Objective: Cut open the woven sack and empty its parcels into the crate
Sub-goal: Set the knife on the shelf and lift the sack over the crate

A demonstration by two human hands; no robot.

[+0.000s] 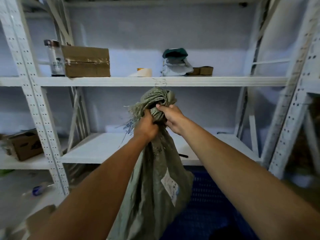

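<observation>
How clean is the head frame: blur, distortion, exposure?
Head view: strong wide-angle bowing, the shelf uprights curve outward at both edges. Dim, bluish light with no hard shadows or glare. Centre is fairly sharp: both hands, left hand and right hand, and the bunched woven sack read clearly. Edges smear, and the blue crate at bottom is dark and soft.

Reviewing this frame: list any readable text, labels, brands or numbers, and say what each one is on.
Nothing here can be read.
White label on the woven sack: printed, too blurred to read.
Clear jar on the upper shelf: dark print, too small to read.
Cardboard box at lower left: dark markings, illegible.
Taped cardboard box on the upper shelf: no text visible.
</observation>
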